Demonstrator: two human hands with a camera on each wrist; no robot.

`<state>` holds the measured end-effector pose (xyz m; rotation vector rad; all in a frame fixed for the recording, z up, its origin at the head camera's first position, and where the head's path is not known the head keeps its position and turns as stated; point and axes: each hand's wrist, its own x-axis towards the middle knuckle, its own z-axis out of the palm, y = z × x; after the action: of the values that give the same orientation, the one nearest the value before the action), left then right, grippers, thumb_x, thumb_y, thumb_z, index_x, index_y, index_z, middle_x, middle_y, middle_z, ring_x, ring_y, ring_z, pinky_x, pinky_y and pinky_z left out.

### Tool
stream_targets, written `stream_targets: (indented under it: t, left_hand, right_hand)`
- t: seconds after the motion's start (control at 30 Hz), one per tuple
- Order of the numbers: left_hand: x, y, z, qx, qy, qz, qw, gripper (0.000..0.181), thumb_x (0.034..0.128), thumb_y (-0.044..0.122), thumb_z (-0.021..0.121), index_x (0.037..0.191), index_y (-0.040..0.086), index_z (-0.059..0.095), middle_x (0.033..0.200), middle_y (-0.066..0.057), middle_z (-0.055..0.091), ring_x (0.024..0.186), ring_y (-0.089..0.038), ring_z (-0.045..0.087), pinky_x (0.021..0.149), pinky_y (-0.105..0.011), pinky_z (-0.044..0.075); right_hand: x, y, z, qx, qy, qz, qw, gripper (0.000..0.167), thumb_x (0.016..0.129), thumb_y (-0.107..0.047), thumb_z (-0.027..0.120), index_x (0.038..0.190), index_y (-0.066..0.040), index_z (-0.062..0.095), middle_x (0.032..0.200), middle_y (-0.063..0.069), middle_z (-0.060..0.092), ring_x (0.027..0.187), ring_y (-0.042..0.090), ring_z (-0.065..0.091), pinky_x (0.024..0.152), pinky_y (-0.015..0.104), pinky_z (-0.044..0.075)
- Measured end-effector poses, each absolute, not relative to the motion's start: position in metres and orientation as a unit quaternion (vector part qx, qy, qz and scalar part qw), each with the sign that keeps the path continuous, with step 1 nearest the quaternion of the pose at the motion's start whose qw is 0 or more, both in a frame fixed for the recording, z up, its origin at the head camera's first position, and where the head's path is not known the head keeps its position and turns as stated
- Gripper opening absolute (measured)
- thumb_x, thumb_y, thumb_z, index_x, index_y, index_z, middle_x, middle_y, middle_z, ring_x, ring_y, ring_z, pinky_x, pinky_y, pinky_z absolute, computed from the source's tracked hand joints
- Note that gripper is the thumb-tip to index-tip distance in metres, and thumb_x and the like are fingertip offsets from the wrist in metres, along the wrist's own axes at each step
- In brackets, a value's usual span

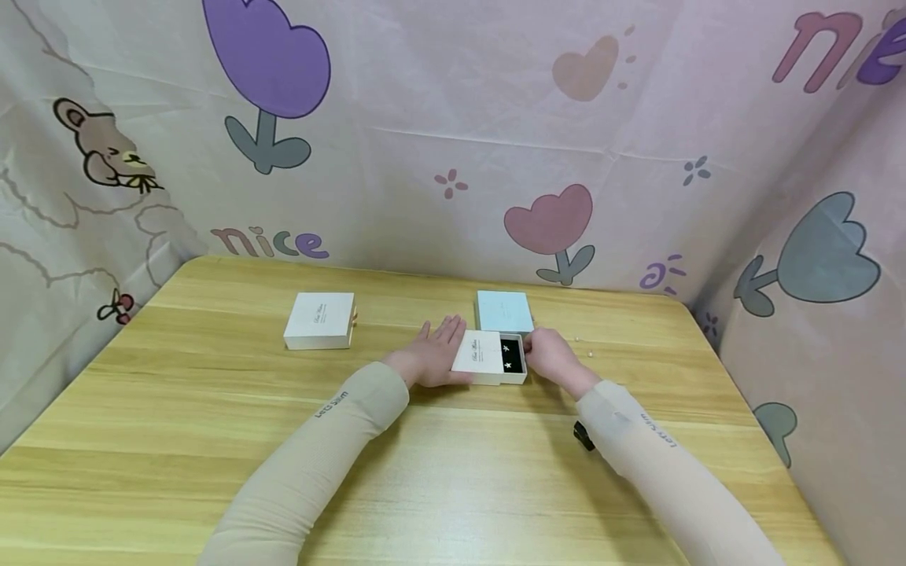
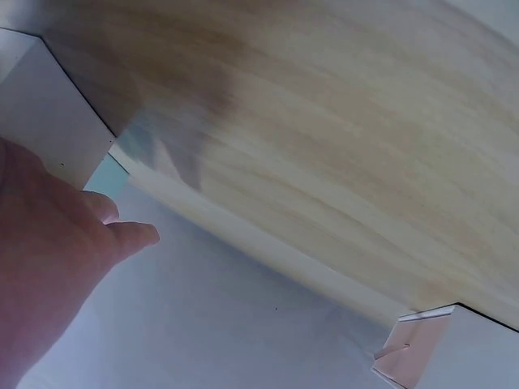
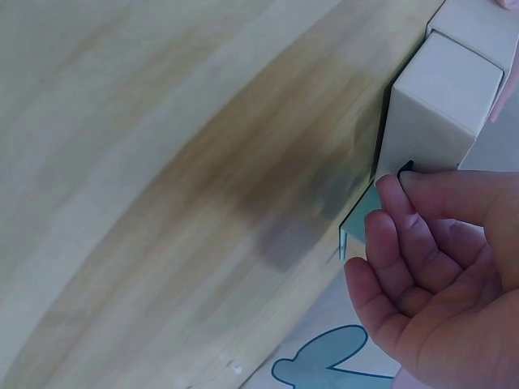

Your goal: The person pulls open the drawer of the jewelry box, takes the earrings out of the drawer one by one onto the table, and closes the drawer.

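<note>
A white drawer-style jewelry box (image 1: 478, 351) lies at the table's middle, its inner tray (image 1: 522, 373) partly out to the right. Two small star-shaped earrings (image 1: 506, 348) sit on the tray's black insert. My left hand (image 1: 433, 358) rests against the sleeve's left end with fingers straight, the thumb along the near side. At the tray's right end, my right hand (image 1: 552, 354) pinches a small dark pull tab (image 3: 406, 167) between thumb and forefinger. In the right wrist view its other fingers are curled.
Behind the open box stands a light blue box (image 1: 504, 310). Another white box (image 1: 321, 321) is farther left. Two tiny shiny pieces (image 1: 591, 354) lie right of my right hand. A black object (image 1: 583, 435) shows beside the right sleeve. A printed curtain (image 1: 396, 149) borders the table.
</note>
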<state>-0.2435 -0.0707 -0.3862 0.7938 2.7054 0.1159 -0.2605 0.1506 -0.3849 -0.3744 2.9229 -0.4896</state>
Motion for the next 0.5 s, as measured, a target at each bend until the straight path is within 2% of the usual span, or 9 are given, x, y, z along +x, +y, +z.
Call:
stream_targets:
  t: [0.27,0.5]
  left_hand:
    - [-0.244,-0.074,-0.392,0.280,0.946,0.070,0.148,0.099,0.0881,0.062,0.047,0.150,0.000,-0.001,0.158,-0.016,-0.003,0.146,-0.029,-0.001,0.116,-0.054,0.007]
    - [-0.248,-0.083,-0.397,0.283,0.944,0.107,0.131,0.100,0.0856,0.063,0.051,0.150,0.004,0.001,0.159,-0.011,0.001,0.147,-0.025,-0.001,0.117,-0.053,0.004]
  right_hand:
    - [-0.257,0.148,-0.381,-0.110,0.977,-0.161,0.090,0.020,0.079,0.006,0.052,0.080,-0.001,0.071,0.081,0.012,0.070,0.064,0.018,0.053,0.066,0.032,0.050]
    - [-0.254,0.148,-0.379,-0.114,0.977,-0.159,0.081,0.019,0.080,0.006,0.051,0.080,0.000,0.070,0.080,0.012,0.069,0.063,0.017,0.050,0.064,0.031,0.049]
